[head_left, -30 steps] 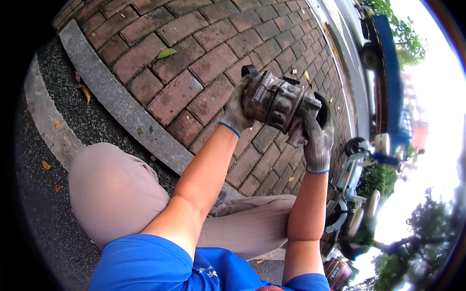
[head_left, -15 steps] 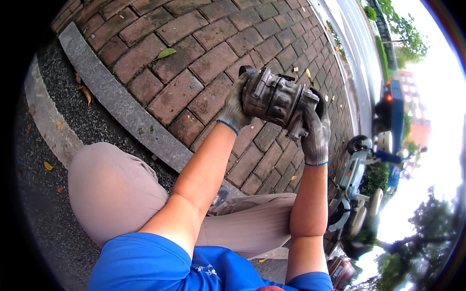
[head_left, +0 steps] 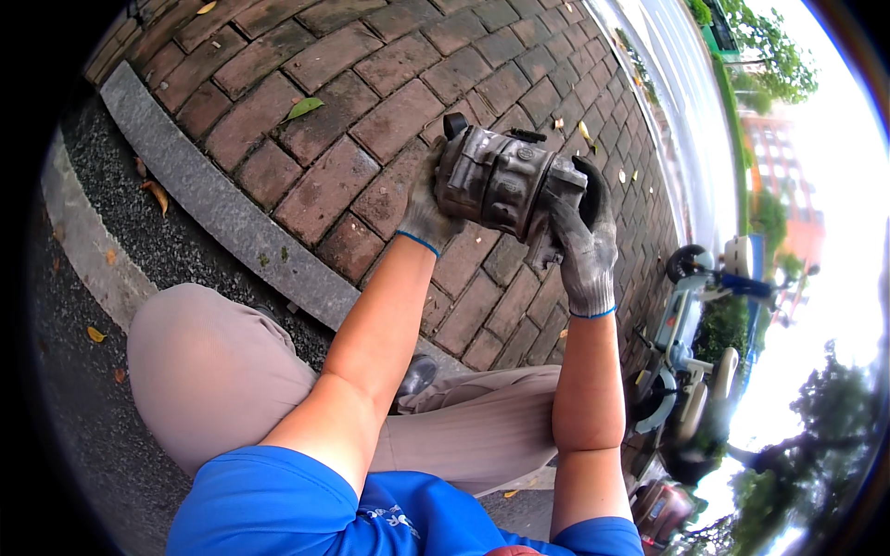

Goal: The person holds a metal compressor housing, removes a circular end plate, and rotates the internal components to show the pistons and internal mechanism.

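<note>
Between my two hands is a dirty grey metal air-conditioning compressor (head_left: pixel 501 183), a stubby cylinder with cast ribs and lugs. It is raised over the brick paving, its long side running across from one hand to the other. My left hand (head_left: pixel 428 202), in a soiled grey knit glove with a blue cuff edge, grips its left end; the fingers are partly hidden behind the body. Around the right end closes my right hand (head_left: pixel 588 232), gloved alike, with the palm side darkly stained.
Reddish brick paving (head_left: pixel 311 185) with fallen leaves spreads beneath, edged by a grey stone curb (head_left: pixel 232 204) and dark asphalt (head_left: pixel 102 185) at left. My bent knee (head_left: pixel 218 371) is at lower left. Scooters (head_left: pixel 681 324) stand at right, with a road (head_left: pixel 663 102) beyond.
Both hands have shifted slightly left with the compressor still between them. It is turned a little. A blue truck on the road at right has mostly gone from view.
</note>
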A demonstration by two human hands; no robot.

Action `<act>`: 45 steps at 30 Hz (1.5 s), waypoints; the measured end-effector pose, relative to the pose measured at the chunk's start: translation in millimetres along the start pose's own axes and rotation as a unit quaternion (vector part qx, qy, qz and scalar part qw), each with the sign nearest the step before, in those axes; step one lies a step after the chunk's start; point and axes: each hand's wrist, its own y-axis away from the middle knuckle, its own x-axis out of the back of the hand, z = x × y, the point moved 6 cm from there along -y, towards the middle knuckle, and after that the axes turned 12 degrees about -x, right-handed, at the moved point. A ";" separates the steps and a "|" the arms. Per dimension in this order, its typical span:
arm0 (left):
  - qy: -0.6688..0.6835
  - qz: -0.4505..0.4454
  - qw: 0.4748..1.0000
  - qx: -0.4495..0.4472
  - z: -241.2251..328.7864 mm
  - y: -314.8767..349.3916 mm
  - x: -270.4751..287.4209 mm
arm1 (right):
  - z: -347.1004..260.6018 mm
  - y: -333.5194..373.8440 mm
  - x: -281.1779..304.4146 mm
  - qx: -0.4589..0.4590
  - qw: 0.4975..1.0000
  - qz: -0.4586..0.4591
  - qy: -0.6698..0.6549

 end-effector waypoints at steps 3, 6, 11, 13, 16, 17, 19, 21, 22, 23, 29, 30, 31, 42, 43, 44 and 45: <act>0.010 0.001 1.000 0.023 3.7 -2.1 -0.9 | -0.3 1.0 -0.8 0.010 1.000 -0.011 -0.002; -0.084 0.092 0.992 -0.017 13.1 -4.2 5.4 | 8.1 -3.1 -1.5 0.011 0.999 -0.022 -0.032; -0.138 0.108 0.982 -0.067 1.0 2.9 -17.2 | 2.4 -2.5 1.6 0.008 1.000 -0.003 0.004; -0.166 0.116 0.977 -0.072 -0.9 3.5 -19.6 | -1.1 -2.2 1.3 0.000 1.000 0.006 0.028; -0.206 0.152 0.965 -0.064 -6.8 4.3 -16.8 | -4.2 1.2 2.9 -0.010 0.998 0.027 0.050; -0.191 0.149 0.969 -0.055 -9.5 3.9 -13.8 | -3.9 2.5 4.1 -0.005 0.998 0.034 0.051; -0.145 0.085 0.985 -0.035 -13.2 1.9 -8.4 | -3.9 3.3 5.4 0.007 0.998 0.043 0.045; -0.080 -0.039 0.996 -0.012 -12.1 1.6 -0.7 | -5.3 4.0 5.4 0.019 0.998 0.046 0.032; -0.235 -0.064 0.968 -0.059 -8.0 -0.7 2.1 | -6.8 5.3 6.3 0.006 0.999 0.047 0.014; -0.383 -0.088 0.914 -0.105 -5.0 -3.1 3.2 | -10.8 7.7 6.9 -0.007 0.999 0.048 -0.004; -0.528 -0.104 0.815 -0.213 -5.9 -2.9 -1.8 | -14.1 12.8 18.9 -0.002 0.999 0.036 -0.040; -0.485 -0.100 0.845 -0.201 -5.4 -2.8 -1.9 | -15.1 14.5 16.1 0.007 0.999 0.031 -0.038; -0.442 -0.096 0.872 -0.190 -3.8 -2.4 -0.6 | -16.4 16.0 12.4 0.016 0.999 0.025 -0.036; -0.554 -0.128 0.798 -0.200 -1.1 -1.7 -7.5 | -14.3 11.9 -0.5 0.036 0.996 0.025 0.077; -0.551 -0.125 0.802 -0.196 -2.4 -1.9 -7.8 | -14.0 12.1 -1.0 0.040 0.996 0.025 0.074; -0.548 -0.122 0.805 -0.193 -3.4 -2.1 -8.2 | -12.7 12.0 -1.9 0.043 0.996 0.024 0.071; -0.605 -0.130 0.758 -0.207 -3.9 0.0 -10.9 | -12.2 11.9 -2.2 0.047 0.996 0.024 0.069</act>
